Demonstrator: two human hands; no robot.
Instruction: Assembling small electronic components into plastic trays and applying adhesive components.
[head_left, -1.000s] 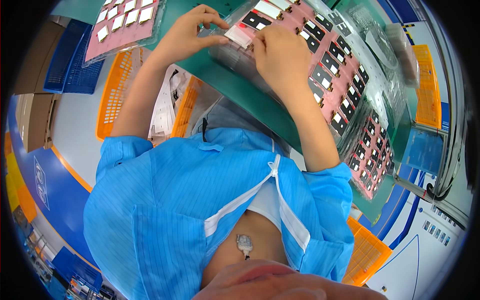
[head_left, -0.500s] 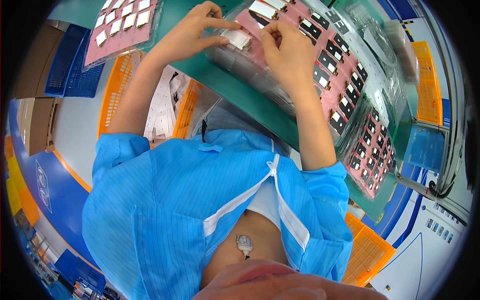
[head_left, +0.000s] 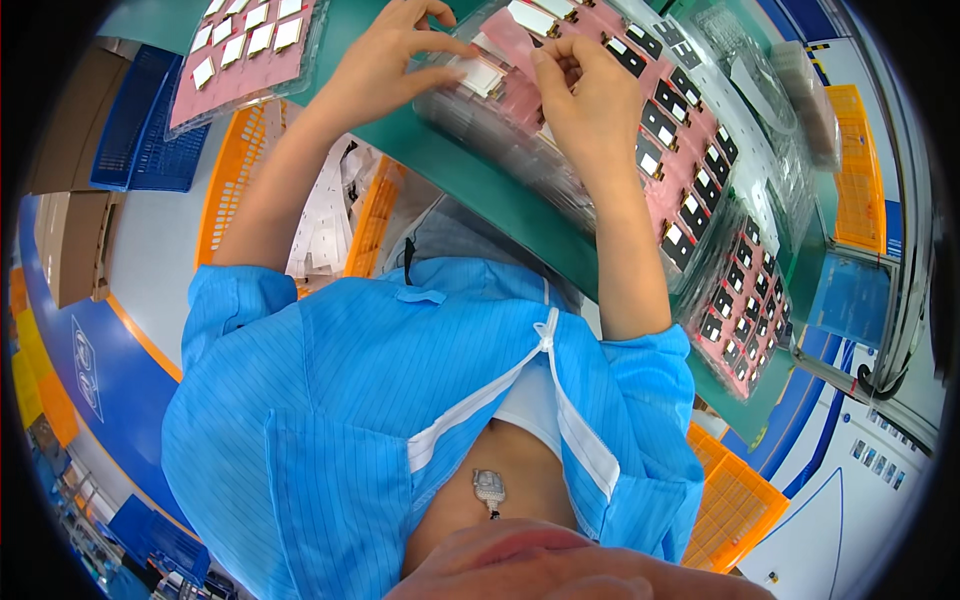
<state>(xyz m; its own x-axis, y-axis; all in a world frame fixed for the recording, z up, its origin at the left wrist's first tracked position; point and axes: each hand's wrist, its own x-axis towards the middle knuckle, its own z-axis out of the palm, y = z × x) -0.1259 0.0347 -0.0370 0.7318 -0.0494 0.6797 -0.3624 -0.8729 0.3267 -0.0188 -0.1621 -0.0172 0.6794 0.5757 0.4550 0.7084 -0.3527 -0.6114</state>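
Observation:
My left hand [head_left: 388, 62] is at the left end of the long pink-lined tray [head_left: 655, 195]. Its thumb and forefinger are apart, beside a small white flat piece [head_left: 482, 76] on the tray. My right hand [head_left: 592, 105] is over the same tray, thumb and fingers pinched together. A slim black tool [head_left: 537, 42] barely shows at the fingertips; most of it is hidden by the hand. Rows of small black-and-white flat parts [head_left: 658, 125] with short connector tails lie to the right of this hand.
A second pink-lined tray [head_left: 255, 75] with white pieces stands far left on the green table [head_left: 480, 185]. Another tray of black parts [head_left: 740, 310] is at the right. Clear plastic trays [head_left: 805, 100] are stacked beyond. Orange crates [head_left: 235, 190] and a blue crate [head_left: 165, 150] stand around.
My right hand has shifted slightly right and turned, so less of the black tool shows. My left fingers have drawn back a little from the white piece.

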